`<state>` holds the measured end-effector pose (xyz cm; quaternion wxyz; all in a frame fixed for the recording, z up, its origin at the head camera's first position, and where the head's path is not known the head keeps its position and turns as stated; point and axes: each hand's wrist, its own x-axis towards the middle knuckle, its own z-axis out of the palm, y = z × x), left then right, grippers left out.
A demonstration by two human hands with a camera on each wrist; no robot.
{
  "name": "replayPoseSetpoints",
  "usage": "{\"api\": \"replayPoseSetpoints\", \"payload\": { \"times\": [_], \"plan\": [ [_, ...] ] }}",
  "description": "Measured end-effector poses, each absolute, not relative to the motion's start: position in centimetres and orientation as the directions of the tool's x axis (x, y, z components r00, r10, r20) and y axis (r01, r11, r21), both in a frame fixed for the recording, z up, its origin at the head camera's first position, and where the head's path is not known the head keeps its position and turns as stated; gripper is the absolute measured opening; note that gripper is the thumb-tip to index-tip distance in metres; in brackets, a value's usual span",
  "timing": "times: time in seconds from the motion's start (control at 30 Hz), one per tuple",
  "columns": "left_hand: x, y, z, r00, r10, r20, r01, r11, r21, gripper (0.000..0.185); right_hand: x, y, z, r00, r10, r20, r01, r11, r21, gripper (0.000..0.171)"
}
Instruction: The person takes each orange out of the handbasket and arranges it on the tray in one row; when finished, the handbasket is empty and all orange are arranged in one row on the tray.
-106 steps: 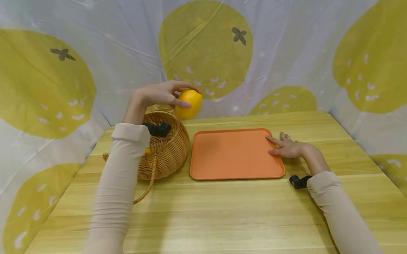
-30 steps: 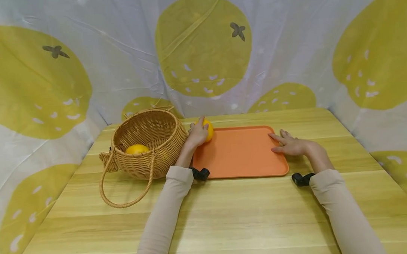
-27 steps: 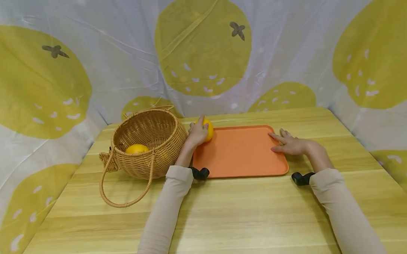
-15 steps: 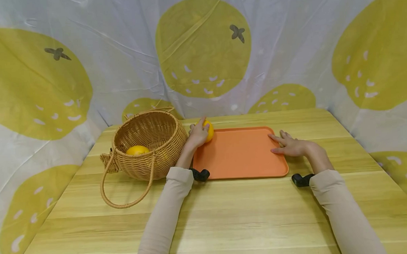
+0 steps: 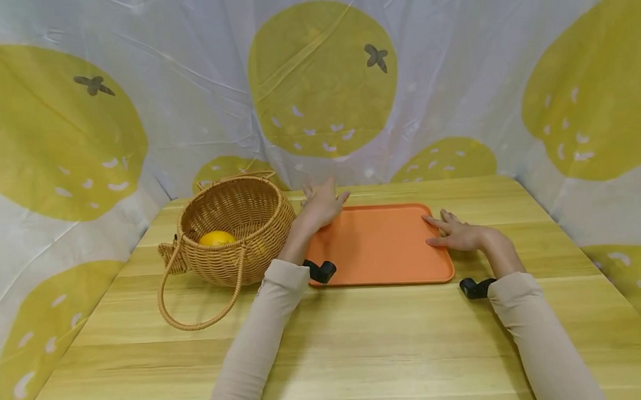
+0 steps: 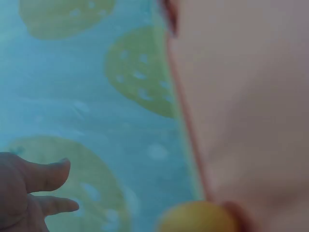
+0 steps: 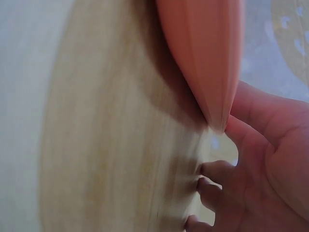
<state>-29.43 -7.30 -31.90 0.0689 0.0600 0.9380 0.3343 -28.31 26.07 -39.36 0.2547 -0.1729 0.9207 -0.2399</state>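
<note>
My left hand point(image 5: 323, 203) hovers with spread fingers over the far left corner of an orange tray point(image 5: 385, 245). A lemon point(image 6: 198, 220) shows at the bottom of the left wrist view, apart from that hand's fingers; the hand hides it in the head view. On the other side, my right hand point(image 5: 459, 233) rests at the tray's right edge. Its thumb and forefinger touch the rim, while the other fingers reach down to the table, as the right wrist view shows.
Left of the tray stands a round wicker basket point(image 5: 271, 243) with another lemon point(image 5: 217, 238) inside. Its handle point(image 5: 198, 326) hangs down onto the wooden table point(image 5: 389, 339). A lemon-print curtain point(image 5: 443, 72) closes off the back and sides.
My left hand carried the lemon from above the basket to the tray's far left corner, then let go of it and spread its fingers. The right hand has stayed at the tray's edge.
</note>
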Motion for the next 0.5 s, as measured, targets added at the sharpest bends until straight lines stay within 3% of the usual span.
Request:
{"api": "replayPoseSetpoints", "payload": {
  "times": [0.27, 0.4, 0.5],
  "plan": [
    [-28.1, -5.7, -21.9, -0.941, 0.338, -0.013, 0.275, 0.786, 0.554, 0.069, -28.3, 26.2, -39.4, -0.810, -0.441, -0.387, -0.193, 0.823, -0.534, 0.085],
    [-29.3, -7.5, -18.0, -0.902, 0.433, -0.002, 0.373, 0.780, 0.503, 0.053, -28.4, 26.1, -39.6, -0.810, -0.445, -0.382, -0.199, 0.820, -0.536, 0.086],
    [-30.6, -10.1, -16.3, -0.862, 0.502, -0.071, 0.408, 0.770, 0.491, 0.046, -28.5, 26.2, -39.5, -0.814, -0.443, -0.375, -0.206, 0.825, -0.526, 0.086]
  ]
}}
